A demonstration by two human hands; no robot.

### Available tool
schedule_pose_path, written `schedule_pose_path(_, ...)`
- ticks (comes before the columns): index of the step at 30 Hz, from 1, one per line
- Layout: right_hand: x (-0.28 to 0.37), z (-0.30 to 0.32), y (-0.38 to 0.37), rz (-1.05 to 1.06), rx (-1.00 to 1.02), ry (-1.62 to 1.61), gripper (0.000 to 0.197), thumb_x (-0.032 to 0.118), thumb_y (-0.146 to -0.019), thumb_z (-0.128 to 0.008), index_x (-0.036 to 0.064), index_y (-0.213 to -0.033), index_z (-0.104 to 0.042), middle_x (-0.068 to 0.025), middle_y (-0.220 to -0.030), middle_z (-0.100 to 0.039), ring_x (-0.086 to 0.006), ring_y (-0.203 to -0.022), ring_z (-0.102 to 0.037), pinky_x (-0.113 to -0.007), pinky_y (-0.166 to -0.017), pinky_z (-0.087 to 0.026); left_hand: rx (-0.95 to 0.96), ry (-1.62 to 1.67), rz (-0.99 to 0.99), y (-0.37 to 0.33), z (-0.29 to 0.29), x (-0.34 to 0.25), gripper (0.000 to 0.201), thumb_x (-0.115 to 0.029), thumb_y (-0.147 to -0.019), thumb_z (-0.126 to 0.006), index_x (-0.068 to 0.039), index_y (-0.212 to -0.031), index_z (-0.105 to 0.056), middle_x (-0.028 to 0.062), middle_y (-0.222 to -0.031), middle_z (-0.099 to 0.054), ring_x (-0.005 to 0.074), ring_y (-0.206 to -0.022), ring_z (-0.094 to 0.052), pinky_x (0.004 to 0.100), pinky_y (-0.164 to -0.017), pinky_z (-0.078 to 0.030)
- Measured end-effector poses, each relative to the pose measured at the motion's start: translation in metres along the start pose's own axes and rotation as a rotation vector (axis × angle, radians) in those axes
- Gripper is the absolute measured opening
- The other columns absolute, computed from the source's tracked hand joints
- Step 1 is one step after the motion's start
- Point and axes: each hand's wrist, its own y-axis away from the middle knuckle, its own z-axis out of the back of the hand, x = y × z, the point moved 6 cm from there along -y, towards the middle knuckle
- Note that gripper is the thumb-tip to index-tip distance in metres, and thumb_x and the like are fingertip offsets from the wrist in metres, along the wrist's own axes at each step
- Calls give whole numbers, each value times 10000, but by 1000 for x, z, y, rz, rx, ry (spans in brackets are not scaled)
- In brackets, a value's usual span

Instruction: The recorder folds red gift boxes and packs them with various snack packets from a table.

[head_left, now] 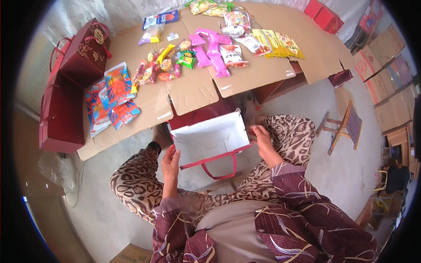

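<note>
Between my knees a gift box (210,136) stands open toward me, white inside and red outside. A red strap handle (236,164) hangs from its near edge. My left hand (170,165) is closed on the box's near left corner, thumb up. At the right side, my right hand (265,141) has its fingers bent against the box wall near the corner. The box's underside and what it rests on are mostly hidden.
A cardboard-covered table (193,94) ahead bears pink packets (215,57), yellow bags (278,44), small wrapped snacks (149,70) and red-blue pouches (118,85). Dark red gift boxes (66,114) stand at its left end. A folding stool (344,127) and stacked cartons (381,79) are at right.
</note>
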Motion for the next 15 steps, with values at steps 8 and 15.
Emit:
schedule_pose_path(8,27,-6,19,173,-17,25,215,250,-992,-551,118,-1140,-636,16,-1115,-626,-107,-1038,-536,-313,-853,-427,-41,-42,-44,2,2,-13,481,-170,-917,-644,20,-1346,-535,104,-1165,-652,128,-968,-600,258,-822,-482)
schedule_pose_path(15,55,-6,47,286,-21,-15,216,219,-987,-555,93,-1141,-639,7,-1045,-625,-82,-937,-534,-264,-825,-425,-75,-246,-209,22,12,-50,551,-187,-883,-662,-9,-1379,-503,218,-1322,-576,305,-1105,-641,383,-902,-519)
